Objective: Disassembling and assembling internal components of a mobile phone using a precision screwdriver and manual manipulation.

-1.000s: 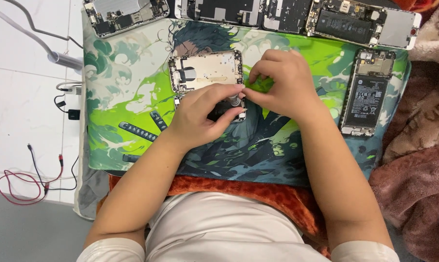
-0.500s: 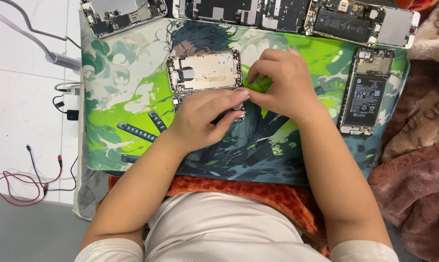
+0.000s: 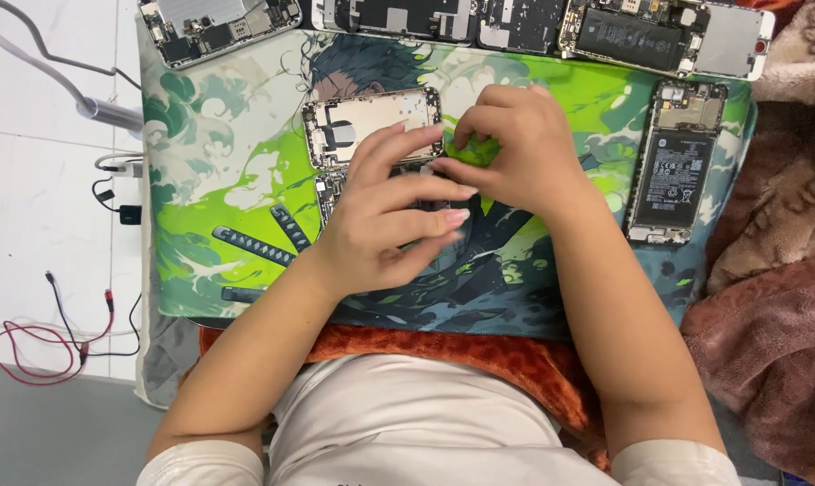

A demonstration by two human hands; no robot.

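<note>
An opened phone, its back cover off and its pale inner plate bared, is laid near the middle of a green illustrated work mat, which appears to serve as a soft, non-slip bed for small parts. The lower half of the phone is covered by the left hand, whose fingers are spread flat and only slightly curled over the frame; the body seems to be pinned against the mat this way so that it cannot slide. Nothing is seen to be gripped by that hand. The right hand is held just to the right of the phone, at its lower right corner, with fingertips bunched and pinched together as if around something very small; what is pinched, if anything, cannot be told, as it is hidden by the fingers.

Farther right of the phone, well apart from it, a second opened phone with a dark battery showing is set upright at the mat's edge. Beyond the top of the phone, a row of other dismantled handsets is lined up. To the left of the phone, off the mat, red and black cables are left on the white floor
</note>
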